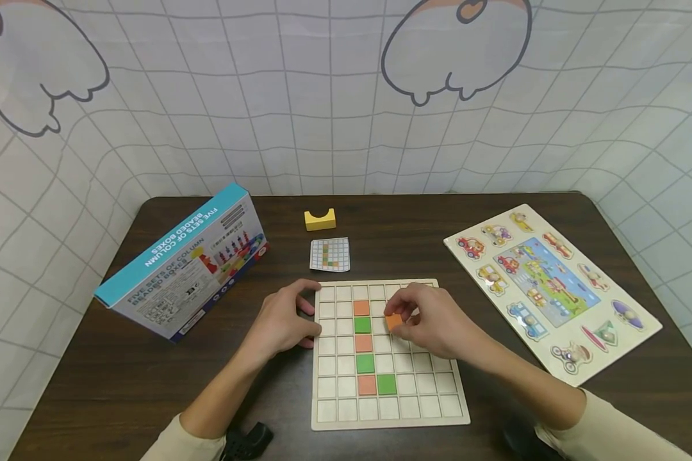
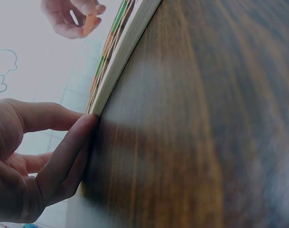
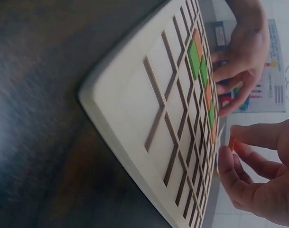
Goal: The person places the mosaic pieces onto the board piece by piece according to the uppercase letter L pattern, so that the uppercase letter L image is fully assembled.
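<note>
A pale wooden grid board [image 1: 408, 406] lies on the dark table. In one column sit alternating orange and green square tiles, with a green tile [image 1: 386, 384] beside the lowest orange one. My right hand [image 1: 435, 320] pinches a loose orange tile [image 1: 393, 321] between thumb and fingertips, over the board's upper right half. The right wrist view shows that tile [image 3: 232, 143] edge-on, raised off the grid. Against the board's left edge, near its far corner, rest the thumb and fingertips of my left hand [image 1: 282, 320]. Beyond the board lies a small card [image 1: 330, 255] printed with a coloured grid pattern.
A blue-topped toy box [image 1: 190, 269] stands at the left. Behind the card is a yellow block [image 1: 320, 221] with a rounded notch. A picture puzzle board [image 1: 608, 355] lies at the right, close to my right forearm. Patterned cloth hangs behind the table.
</note>
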A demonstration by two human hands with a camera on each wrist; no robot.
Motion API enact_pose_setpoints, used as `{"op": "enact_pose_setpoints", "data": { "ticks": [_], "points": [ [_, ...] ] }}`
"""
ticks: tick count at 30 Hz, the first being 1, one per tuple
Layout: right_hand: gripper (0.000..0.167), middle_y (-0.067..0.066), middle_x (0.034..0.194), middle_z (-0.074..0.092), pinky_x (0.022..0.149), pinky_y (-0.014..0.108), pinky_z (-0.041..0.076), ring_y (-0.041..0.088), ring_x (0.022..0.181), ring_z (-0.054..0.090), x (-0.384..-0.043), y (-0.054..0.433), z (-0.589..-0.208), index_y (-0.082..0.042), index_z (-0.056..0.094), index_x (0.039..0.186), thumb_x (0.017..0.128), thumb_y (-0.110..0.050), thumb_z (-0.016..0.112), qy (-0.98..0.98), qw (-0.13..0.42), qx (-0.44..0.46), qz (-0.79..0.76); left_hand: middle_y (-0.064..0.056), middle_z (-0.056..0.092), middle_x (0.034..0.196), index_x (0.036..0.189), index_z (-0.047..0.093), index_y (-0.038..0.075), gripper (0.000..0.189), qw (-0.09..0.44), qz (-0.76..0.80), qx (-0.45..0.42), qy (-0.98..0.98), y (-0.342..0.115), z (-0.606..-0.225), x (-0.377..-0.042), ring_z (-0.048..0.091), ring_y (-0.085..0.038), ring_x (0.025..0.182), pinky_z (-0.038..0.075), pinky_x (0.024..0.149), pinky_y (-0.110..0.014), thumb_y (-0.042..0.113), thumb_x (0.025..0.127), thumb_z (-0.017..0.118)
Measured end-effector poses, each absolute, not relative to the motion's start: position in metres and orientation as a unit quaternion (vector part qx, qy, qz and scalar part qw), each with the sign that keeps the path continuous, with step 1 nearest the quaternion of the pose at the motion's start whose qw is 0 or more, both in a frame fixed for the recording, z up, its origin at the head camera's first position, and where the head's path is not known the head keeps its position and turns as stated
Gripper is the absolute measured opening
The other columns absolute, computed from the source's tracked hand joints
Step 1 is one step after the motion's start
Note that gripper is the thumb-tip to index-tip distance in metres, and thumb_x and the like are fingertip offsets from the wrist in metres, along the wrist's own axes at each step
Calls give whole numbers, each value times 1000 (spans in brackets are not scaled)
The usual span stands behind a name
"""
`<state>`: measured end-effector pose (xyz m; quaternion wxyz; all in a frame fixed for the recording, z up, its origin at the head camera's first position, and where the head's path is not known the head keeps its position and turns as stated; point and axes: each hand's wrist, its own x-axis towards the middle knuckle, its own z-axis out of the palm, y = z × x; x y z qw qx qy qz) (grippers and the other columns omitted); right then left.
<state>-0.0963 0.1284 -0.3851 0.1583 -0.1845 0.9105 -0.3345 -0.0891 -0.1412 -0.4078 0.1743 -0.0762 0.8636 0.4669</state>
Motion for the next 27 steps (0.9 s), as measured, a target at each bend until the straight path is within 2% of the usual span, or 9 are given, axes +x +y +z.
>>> {"op": "enact_pose_setpoints", "data": {
  "ticks": [18, 27],
  "points": [
    [22, -5, 86, 62, 67, 21, 55, 13, 81, 58, -65, 140, -389, -17, 73, 92, 79, -4, 85, 903, 164, -182, -354, -16, 62, 104, 141, 60, 15, 71, 175, 475, -75, 859, -141, -408, -89, 68, -20, 59, 64, 52, -33, -8, 77, 80],
    [26, -6, 83, 60, 64, 19, 55, 8, 76, 57, -49, 142, -393, -17, 72, 91, 76, -2, 87, 899, 151, -197, -361, -16, 61, 104, 141, 60, 14, 70, 178, 473, -71, 860, -141, -408, -88, 68, -20, 61, 64, 52, -33, -7, 77, 81]
  ]
}}
